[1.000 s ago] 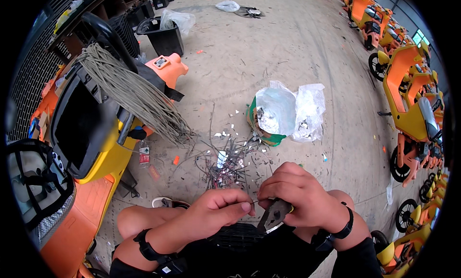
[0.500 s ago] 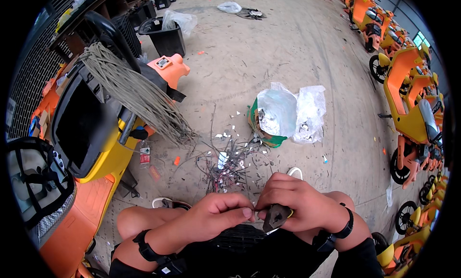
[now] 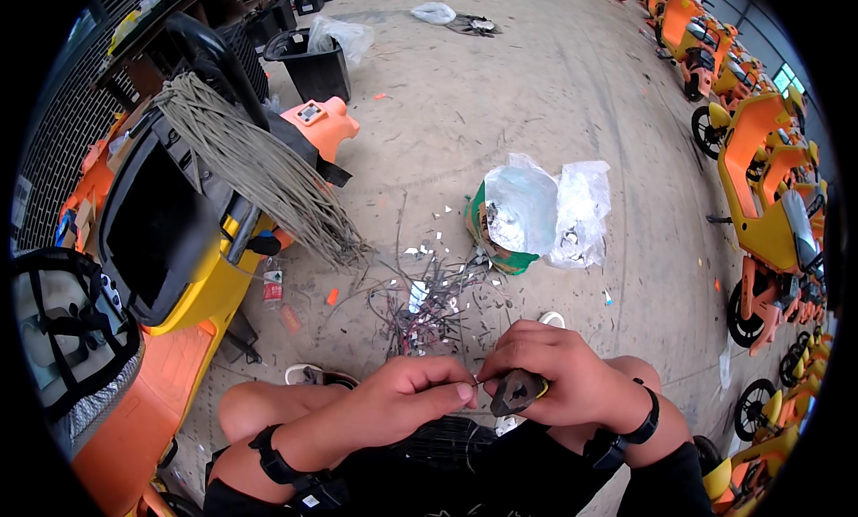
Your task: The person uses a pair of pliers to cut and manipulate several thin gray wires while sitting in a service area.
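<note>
My left hand [image 3: 407,403] is closed in a pinch, thumb against forefinger, on a thin wire [image 3: 476,383]. The wire's short visible bit runs across to the fingertips of my right hand [image 3: 559,374]. That hand is wrapped round a pair of pliers [image 3: 515,393] with a dark metal head and a bit of yellow grip showing. The pliers' jaws point down towards my lap, beside the wire and not around it. The rest of their handles is hidden in my palm. On the floor beyond my hands lies a heap of wire scraps [image 3: 420,316].
Past the scraps stands a green sack [image 3: 500,253] with a clear plastic liner [image 3: 583,213]. At my left a yellow and orange scooter [image 3: 214,280] carries a bundle of grey cables [image 3: 259,168]. A black bin [image 3: 315,70] stands farther off; more scooters [image 3: 760,186] line the right side.
The pliers' head has turned slightly in my right hand. My hands stay close together, almost in place, while the whole view has shifted a little.
</note>
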`<state>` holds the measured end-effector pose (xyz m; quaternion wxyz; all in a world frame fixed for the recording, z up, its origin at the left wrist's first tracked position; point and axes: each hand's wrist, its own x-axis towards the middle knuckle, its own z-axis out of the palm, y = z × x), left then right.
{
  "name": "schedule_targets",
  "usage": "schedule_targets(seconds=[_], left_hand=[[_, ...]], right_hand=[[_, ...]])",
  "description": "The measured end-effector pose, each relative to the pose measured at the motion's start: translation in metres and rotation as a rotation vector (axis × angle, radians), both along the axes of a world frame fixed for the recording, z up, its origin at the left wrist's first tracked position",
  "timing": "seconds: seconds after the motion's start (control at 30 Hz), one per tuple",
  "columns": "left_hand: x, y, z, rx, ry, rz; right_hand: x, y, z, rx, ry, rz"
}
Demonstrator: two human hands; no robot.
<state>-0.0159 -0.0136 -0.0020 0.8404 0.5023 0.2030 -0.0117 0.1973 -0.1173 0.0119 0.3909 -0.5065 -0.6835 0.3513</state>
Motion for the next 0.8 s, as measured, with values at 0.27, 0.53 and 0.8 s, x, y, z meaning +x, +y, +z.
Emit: schedule_targets(seconds=[0.27, 0.53, 0.8], left_hand=[[0.003, -0.011, -0.012, 0.174, 0.028, 0.034], [0.001, -0.012, -0.019, 0.197, 0.058, 0.034], [0.004, -0.018, 0.002, -0.022, 0.154, 0.124]], right_hand=[[-0.003, -0.002, 0.0, 0.021, -0.086, 0.021], [-0.01, -0.001, -0.006, 0.009, -0.151, 0.005], [-0.009, -0.002, -0.007, -0.147, -0.023, 0.012]])
